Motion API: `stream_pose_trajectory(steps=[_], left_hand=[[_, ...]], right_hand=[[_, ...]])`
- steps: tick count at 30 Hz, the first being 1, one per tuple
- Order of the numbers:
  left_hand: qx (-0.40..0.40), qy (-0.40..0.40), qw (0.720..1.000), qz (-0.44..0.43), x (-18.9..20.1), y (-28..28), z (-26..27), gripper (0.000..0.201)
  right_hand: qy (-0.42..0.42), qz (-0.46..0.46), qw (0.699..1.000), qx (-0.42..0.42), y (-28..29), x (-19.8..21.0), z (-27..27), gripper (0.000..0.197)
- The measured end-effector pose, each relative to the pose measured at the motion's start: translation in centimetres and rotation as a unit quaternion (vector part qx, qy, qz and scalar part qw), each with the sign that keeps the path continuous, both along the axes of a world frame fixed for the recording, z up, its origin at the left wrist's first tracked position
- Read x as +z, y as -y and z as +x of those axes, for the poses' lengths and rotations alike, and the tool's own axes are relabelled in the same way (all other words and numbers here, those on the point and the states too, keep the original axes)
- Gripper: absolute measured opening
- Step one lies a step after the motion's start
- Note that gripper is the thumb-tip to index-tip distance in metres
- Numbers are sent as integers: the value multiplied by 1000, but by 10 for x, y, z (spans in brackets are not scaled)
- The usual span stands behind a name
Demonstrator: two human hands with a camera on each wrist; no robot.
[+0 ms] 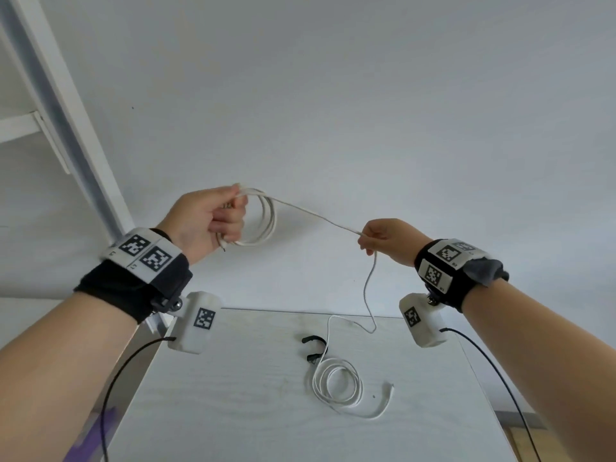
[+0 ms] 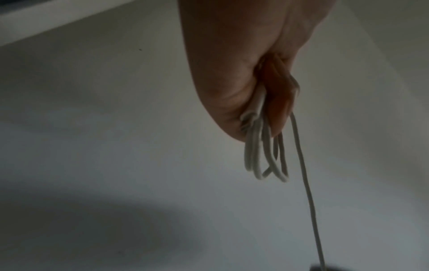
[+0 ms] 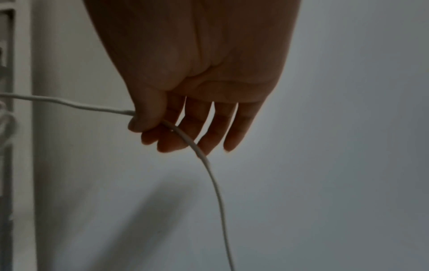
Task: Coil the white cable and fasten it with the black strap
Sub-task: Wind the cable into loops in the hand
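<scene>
My left hand [image 1: 216,218] is raised above the table and grips several loops of the white cable [image 1: 266,221]; the left wrist view shows the loops [image 2: 262,157] hanging from my closed fingers. From there one strand runs right to my right hand [image 1: 376,238], which pinches it between thumb and forefinger; the other fingers [image 3: 209,128] hang loosely. Below that hand the cable [image 3: 218,198] drops to the table, where more of it lies in loose loops [image 1: 336,385] ending in a plug. The black strap [image 1: 313,348] lies curled on the table beside those loops.
The white table [image 1: 233,395] stands against a plain white wall. A white frame post [image 1: 66,128] rises at the left. Black leads run down from the wrist cameras along both forearms.
</scene>
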State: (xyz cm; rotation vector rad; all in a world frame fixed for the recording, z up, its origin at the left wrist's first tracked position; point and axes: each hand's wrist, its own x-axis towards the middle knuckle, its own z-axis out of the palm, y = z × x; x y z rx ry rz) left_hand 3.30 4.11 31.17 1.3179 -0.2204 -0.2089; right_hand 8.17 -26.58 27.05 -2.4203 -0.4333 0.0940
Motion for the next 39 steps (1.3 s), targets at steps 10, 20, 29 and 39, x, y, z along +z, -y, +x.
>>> stream_pose_trajectory(steps=[10, 20, 29, 39], left_hand=[[42, -22, 989, -137, -1, -22, 4, 28], [113, -5, 985, -126, -8, -18, 7, 34], [108, 45, 993, -30, -13, 13, -2, 26], [101, 86, 979, 155, -22, 45, -11, 19]], right_hand=[[-80, 39, 996, -12, 11, -41, -10, 20], [4, 39, 998, -48, -6, -33, -29, 19], [37, 38, 998, 36, -47, -9, -52, 16], [38, 106, 984, 137, -87, 13, -66, 17]])
